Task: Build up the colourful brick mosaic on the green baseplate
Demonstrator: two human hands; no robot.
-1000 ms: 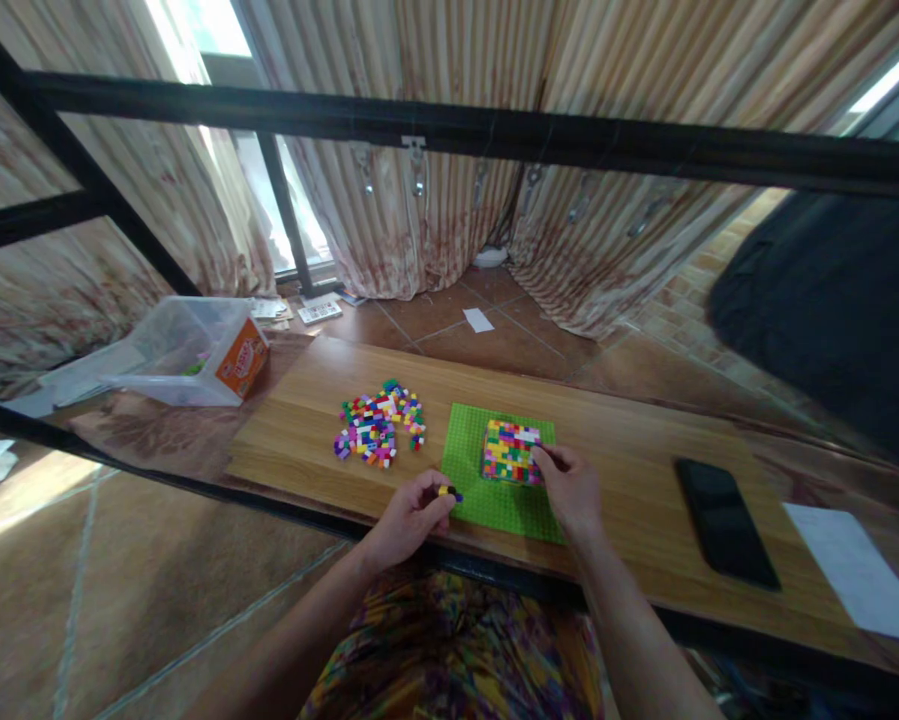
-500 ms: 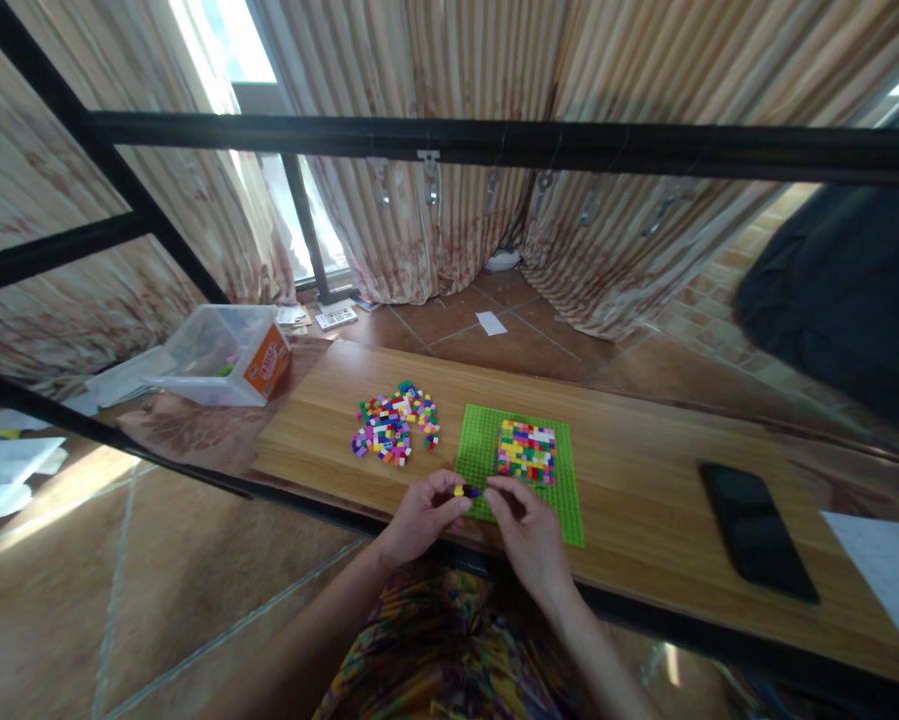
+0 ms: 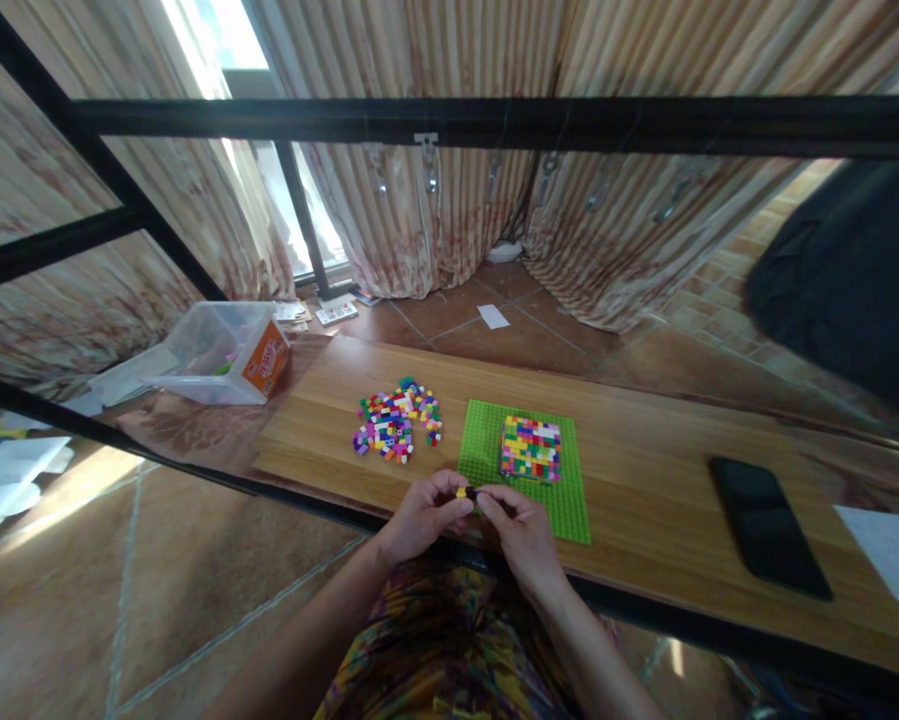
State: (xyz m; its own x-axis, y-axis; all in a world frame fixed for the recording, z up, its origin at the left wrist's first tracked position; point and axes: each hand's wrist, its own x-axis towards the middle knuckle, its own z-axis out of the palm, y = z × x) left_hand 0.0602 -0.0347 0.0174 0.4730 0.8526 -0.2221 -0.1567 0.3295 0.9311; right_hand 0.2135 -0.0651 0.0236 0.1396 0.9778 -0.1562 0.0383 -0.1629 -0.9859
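Between my two hands, over the near-left corner of the green baseplate [image 3: 573,505], is a small piece of yellow and black toy bricks [image 3: 465,493]. My left hand [image 3: 424,515] is closed, pinching its yellow end. My right hand [image 3: 522,530] has its thumb and fingertips closed at the dark end, covering that part. On the baseplate stands a multicoloured block of toy bricks [image 3: 530,448], just beyond my right hand. A pile of loose toy bricks [image 3: 396,420] in many colours lies on the wooden table, beyond my left hand.
A black phone [image 3: 768,525] and a white paper [image 3: 888,560] lie at the right of the wooden table [image 3: 644,470]. A clear plastic box [image 3: 228,355] with an orange label is left of it. A black metal bar [image 3: 449,122] crosses in front of the curtains.
My right hand has moved left and closed in on the small brick piece, whose purple end is now covered. My left hand keeps its pinch. The view has shifted slightly.
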